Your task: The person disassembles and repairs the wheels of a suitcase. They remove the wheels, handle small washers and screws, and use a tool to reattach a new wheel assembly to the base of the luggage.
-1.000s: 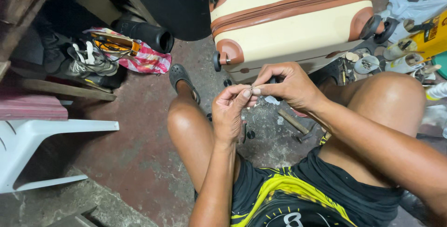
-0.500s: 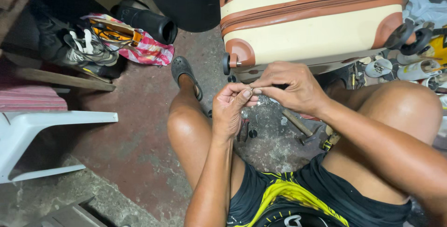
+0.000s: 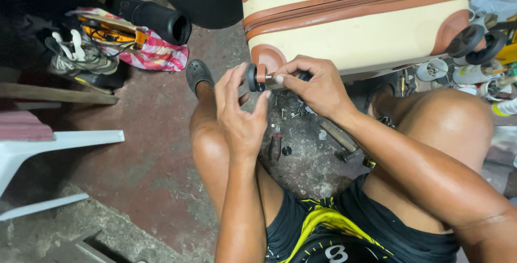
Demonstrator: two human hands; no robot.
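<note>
At 9 o'clock, a white plastic chair [image 3: 48, 150] stands on the red-brown concrete floor [image 3: 145, 155], with a wooden plank [image 3: 59, 95] just above it. At 10 o'clock, a pair of worn sneakers [image 3: 81, 58] lies against a pink patterned bag [image 3: 153, 53], and a black cylindrical roll [image 3: 153, 18] rests beside them toward 11 o'clock. A dark sandal [image 3: 198, 74] covers the person's foot just left of centre.

At centre, the left hand [image 3: 239, 115] is raised palm toward the camera, fingers [image 3: 235, 80] spread loosely and partly curled; the thumb and forefinger sit against a small black wheel [image 3: 252, 77]. The right hand [image 3: 318, 88], immediately right of it, has its fingers pinched together on a short metal axle [image 3: 271, 80] that meets the wheel. Wheel and axle are held in the air just in front of the lower corner of the cream suitcase [image 3: 355, 31], which fills 12 to 2 o'clock and has brown trim.

Below the hands, toward 6 o'clock, loose screws [image 3: 285, 113] and pliers [image 3: 276, 145] lie on the floor between the knees; a hammer [image 3: 339, 142] lies just right of them. At 2 o'clock, two black suitcase wheels [image 3: 476, 42] remain mounted, with cluttered containers [image 3: 458, 71] near them.
</note>
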